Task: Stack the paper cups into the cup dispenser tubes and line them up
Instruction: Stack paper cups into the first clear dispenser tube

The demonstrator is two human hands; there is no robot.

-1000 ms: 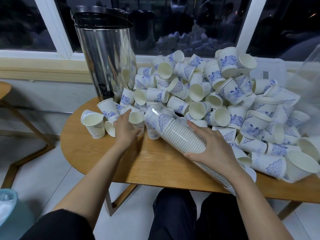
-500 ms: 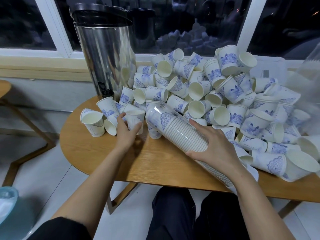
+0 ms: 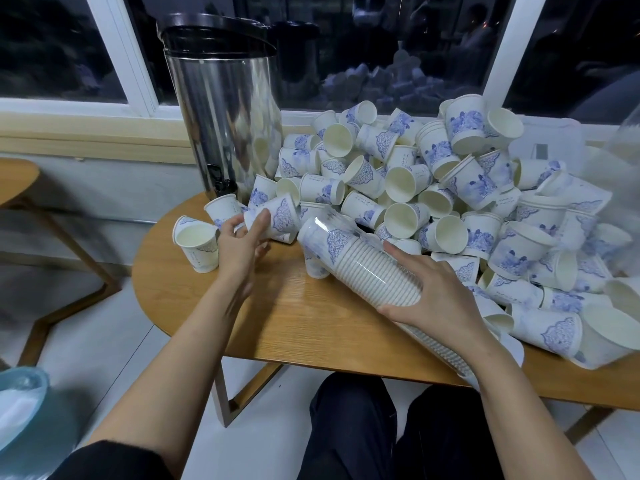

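Our left hand [image 3: 242, 245] has lifted a cup [image 3: 282, 218], pinching it; right hand [image 3: 438, 299] grips the tube [image 3: 360, 265]. Next: nest it.

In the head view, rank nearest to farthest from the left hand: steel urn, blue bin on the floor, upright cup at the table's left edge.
1. upright cup, just left of the left hand.
2. steel urn, farther back, slightly left.
3. blue bin, low at the far left.

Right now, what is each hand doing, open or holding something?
Left hand: grips a loose paper cup.
Right hand: grips the clear tube of stacked cups.
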